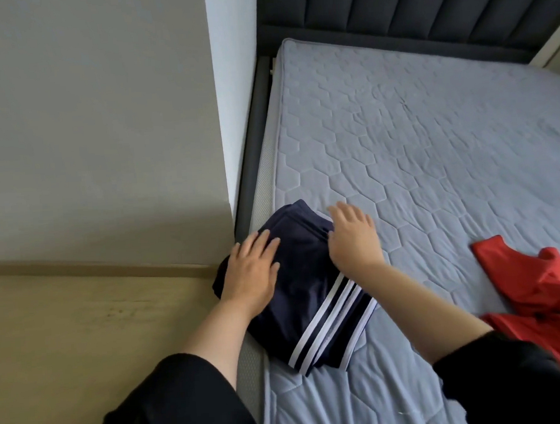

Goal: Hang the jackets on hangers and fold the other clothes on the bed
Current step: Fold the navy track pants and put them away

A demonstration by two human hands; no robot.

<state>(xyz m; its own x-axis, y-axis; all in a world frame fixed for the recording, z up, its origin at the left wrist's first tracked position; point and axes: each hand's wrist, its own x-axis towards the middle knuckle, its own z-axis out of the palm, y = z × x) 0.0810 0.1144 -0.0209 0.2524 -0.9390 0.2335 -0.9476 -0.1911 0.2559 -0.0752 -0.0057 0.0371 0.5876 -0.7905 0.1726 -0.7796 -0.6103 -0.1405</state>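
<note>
Navy garment, banded with white stripes, is being held down as a compact folded bundle at the left edge of the bed. It is being pressed by the left hand, laid flat with straight fingers on its left side, and by the right hand, also flat and spread, lying on its far right edge and partly on the mattress. Nothing is being gripped by either hand. This fold is being judged as all but finished, with only smoothing to be done. Further right, a red garment is lying crumpled and unfolded, so that fold is not yet being started. Being counted: two hands, one folded navy piece, and one red piece, possibly two, since it is being cut off by the frame edge. No jackets or hangers are being shown, so that part cannot be judged.
</note>
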